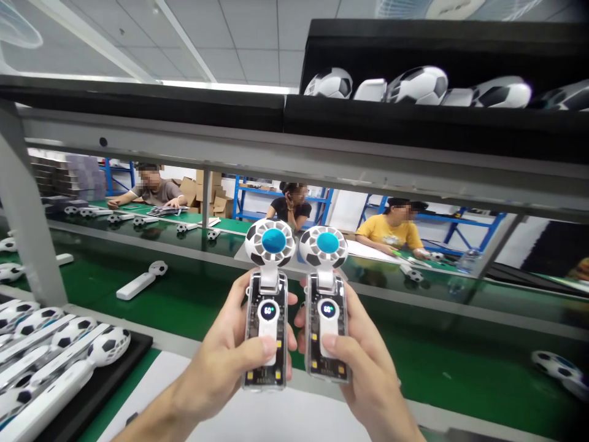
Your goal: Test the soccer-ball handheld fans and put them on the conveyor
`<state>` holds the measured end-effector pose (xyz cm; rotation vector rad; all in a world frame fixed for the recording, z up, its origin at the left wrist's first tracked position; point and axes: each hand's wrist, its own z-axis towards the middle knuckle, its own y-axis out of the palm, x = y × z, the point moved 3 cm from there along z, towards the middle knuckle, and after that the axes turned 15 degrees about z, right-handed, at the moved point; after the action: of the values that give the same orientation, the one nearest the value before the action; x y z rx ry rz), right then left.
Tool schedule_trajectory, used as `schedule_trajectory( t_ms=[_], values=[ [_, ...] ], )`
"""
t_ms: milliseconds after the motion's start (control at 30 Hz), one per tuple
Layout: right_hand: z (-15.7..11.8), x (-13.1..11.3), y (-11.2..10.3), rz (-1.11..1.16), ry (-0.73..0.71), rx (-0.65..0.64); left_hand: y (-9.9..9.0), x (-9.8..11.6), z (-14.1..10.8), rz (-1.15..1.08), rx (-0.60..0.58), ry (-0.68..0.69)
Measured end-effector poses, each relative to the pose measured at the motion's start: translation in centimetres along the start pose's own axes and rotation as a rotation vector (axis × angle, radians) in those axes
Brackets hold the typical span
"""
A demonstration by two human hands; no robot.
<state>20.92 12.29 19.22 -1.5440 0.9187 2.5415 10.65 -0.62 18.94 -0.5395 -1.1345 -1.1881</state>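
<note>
My left hand (225, 337) is closed around a handheld fan (268, 294) with a football-patterned head, a blue round centre and a clear body showing its circuit board. My right hand (368, 356) grips a matching handheld fan (327, 301), upright beside the first with a narrow gap between them. Each thumb rests on the white strip below a small round display, and both displays are lit and appear to read 60. The fingers wrap behind the clear bodies and are partly hidden. White paper (239, 411) lies on the bench below my hands.
A black tray (133, 362) of several football fans stands at left. Across the green conveyor belt (184, 316), more fans lie scattered, one white fan (142, 279) nearby. Overhead runs a shelf (184, 116) with a black box of fans. Several co-workers sit beyond the belt.
</note>
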Motion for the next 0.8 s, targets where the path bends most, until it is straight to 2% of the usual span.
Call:
schedule_trajectory(
  t_ms=[200, 300, 467, 567, 667, 767, 800],
  values=[
    [0.1, 0.3, 0.0, 0.020, -0.002, -0.017, -0.2, -0.1, -0.2, 0.022, -0.011, -0.005],
    [0.3, 0.5, 0.3, 0.024, -0.030, 0.014, 0.0, -0.1, -0.1, 0.021, -0.001, -0.016],
    [0.7, 1.4, 0.3, -0.014, -0.040, 0.091, 0.2, -1.1, 0.6, 0.024, 0.173, -0.146],
    [1.1, 1.9, 0.0, -0.047, -0.080, 0.033, -0.1, -1.7, 0.9, 0.037, 0.234, -0.205],
    [1.5, 2.2, -0.1, -0.025, -0.096, -0.014, -0.5, -1.5, 0.9, 0.054, 0.246, -0.214],
    [1.6, 1.9, -0.4, 0.000, -0.128, 0.090, -0.7, -1.0, 0.8, 0.083, 0.196, -0.224],
    [1.5, 1.7, -0.5, 0.035, -0.100, 0.134, -0.7, -0.9, 0.7, 0.107, 0.192, -0.210]
  ],
)
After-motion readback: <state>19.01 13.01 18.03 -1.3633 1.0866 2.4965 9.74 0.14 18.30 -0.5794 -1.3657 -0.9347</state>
